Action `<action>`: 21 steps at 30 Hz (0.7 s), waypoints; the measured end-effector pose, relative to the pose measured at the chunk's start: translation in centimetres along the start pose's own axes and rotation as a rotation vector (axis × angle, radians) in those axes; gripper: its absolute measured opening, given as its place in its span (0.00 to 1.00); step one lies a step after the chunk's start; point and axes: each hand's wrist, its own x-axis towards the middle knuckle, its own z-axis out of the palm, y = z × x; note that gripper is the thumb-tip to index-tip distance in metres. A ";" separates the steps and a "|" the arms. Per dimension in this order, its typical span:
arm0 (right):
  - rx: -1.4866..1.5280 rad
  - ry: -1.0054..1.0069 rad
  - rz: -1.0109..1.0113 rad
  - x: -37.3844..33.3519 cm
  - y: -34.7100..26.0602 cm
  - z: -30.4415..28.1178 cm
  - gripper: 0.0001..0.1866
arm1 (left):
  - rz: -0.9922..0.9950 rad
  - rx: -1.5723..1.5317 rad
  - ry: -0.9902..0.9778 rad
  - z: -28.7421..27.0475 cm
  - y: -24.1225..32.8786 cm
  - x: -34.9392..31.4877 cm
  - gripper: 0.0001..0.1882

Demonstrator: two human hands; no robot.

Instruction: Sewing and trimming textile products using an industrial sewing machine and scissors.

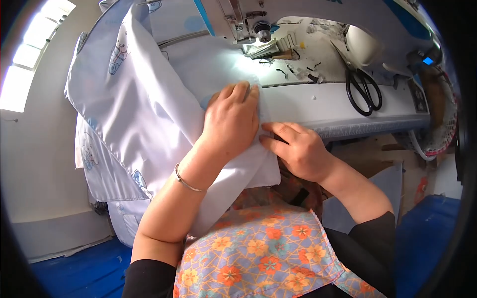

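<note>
A large pale lilac-white fabric [164,119] with blue cartoon prints lies over the bed of a sewing machine [308,102] and hangs down toward my lap. My left hand [231,119] presses on it close to its right edge, fingers bent and held together on the cloth. Beside it, my right hand [300,151] is closed, thumb and forefinger at the fabric's edge near the front of the bed. Just beyond my left fingers, the needle and presser-foot area [246,42] is brightly lit. What lies under the left fingertips is hidden.
Black-handled scissors [364,92] lie on the right of the bed. Thread scraps [298,72] and small tools [278,52] are scattered behind it. A measuring scale [348,130] runs along the front edge. A basket [439,124] stands at the far right.
</note>
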 end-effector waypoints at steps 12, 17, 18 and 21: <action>0.008 0.110 -0.070 0.3 1.0 0.6 0.14 | 0.020 0.130 -0.049 -3.2 4.9 -4.8 0.29; -0.033 0.121 -0.158 1.0 0.7 0.5 0.16 | 0.003 0.073 0.044 -2.6 3.4 -3.9 0.22; -0.038 0.116 -0.132 1.0 0.4 0.6 0.15 | -0.059 0.033 -0.045 -2.8 3.2 -3.5 0.22; -0.019 0.068 -0.080 0.9 -0.2 1.1 0.15 | -0.058 -0.018 -0.081 -3.1 3.2 -2.6 0.17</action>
